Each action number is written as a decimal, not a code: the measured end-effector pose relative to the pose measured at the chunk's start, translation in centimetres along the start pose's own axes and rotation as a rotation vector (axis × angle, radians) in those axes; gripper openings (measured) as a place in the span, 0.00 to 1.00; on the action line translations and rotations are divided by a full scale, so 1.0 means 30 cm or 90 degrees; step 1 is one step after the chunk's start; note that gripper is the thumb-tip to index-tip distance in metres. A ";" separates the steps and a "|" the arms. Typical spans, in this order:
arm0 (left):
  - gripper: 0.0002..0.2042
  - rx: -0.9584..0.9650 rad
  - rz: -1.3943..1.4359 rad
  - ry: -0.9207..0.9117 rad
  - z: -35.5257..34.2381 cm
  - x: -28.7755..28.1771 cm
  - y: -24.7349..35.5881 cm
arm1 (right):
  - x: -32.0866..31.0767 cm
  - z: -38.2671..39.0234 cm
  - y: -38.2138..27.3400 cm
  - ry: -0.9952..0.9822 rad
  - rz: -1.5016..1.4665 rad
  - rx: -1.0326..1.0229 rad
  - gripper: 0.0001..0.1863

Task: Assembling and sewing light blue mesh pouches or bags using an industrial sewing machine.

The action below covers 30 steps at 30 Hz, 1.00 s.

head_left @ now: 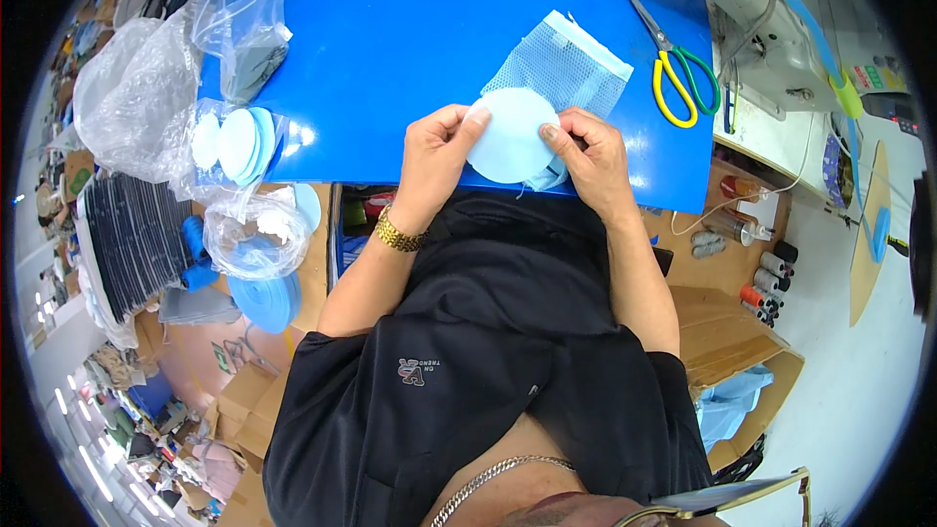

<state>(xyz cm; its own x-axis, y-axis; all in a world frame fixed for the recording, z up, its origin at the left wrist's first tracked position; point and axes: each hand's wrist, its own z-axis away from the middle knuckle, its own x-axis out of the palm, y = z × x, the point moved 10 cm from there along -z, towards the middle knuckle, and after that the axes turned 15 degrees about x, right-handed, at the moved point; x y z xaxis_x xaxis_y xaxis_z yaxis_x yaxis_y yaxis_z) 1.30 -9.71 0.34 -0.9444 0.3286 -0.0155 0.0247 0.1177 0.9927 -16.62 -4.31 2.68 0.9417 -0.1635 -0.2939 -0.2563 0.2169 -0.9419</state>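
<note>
Head view, looking down over a black shirt at a blue table (410,49). Left hand (436,158) and right hand (586,158) close together, each pinching an edge of a pale blue fabric disc (510,137) held flat just above the near edge of the table — thumbs on top, fingers curled behind. Under and behind the disc, a piece of light blue mesh (566,63), its lower part hidden by the disc and the right hand.

Well to the right on the table, scissors with yellow and green handles (683,78), blades shut, touching nothing. Beyond them, off the table, part of a white sewing machine (771,29).

At the left edge of the table, a clear plastic bag (239,141) with a stack of more pale blue discs standing on edge inside. Beside it, crumpled clear bags (127,98), contents not readable. Lower left, another clear bag (256,234) with something blue and white inside, resting on a roll of blue tape (265,301). Lower right — spools of thread (766,278) in a row, by an open cardboard box (727,342).
</note>
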 end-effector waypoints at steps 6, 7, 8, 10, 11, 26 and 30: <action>0.10 -0.028 0.073 -0.023 0.000 0.041 0.006 | 0.003 -0.001 -0.003 -0.001 0.006 -0.007 0.12; 0.10 -0.029 0.060 -0.021 -0.001 0.038 0.006 | 0.002 -0.001 -0.001 0.001 0.007 -0.003 0.11; 0.10 -0.035 0.053 -0.025 0.000 0.038 0.002 | -0.005 -0.002 0.008 0.016 0.013 0.015 0.11; 0.10 -0.035 0.049 -0.012 0.000 0.030 -0.001 | 0.001 0.000 0.000 0.002 0.005 0.001 0.11; 0.10 -0.043 0.062 -0.012 0.002 0.031 -0.008 | -0.006 -0.001 0.007 0.015 0.006 0.016 0.11; 0.16 -0.036 0.067 0.008 0.000 0.020 -0.036 | -0.012 -0.004 0.003 0.025 0.000 0.014 0.15; 0.12 -0.024 0.006 -0.063 0.007 0.048 0.002 | -0.002 0.000 0.003 0.017 -0.019 0.021 0.16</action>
<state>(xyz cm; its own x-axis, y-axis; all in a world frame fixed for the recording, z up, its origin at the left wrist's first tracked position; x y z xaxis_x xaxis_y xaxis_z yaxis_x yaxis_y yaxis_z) 0.01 -9.03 0.36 -0.9071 0.4206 -0.0160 0.0190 0.0789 0.9967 -16.71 -4.27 2.62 0.9427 -0.1954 -0.2704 -0.2205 0.2435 -0.9445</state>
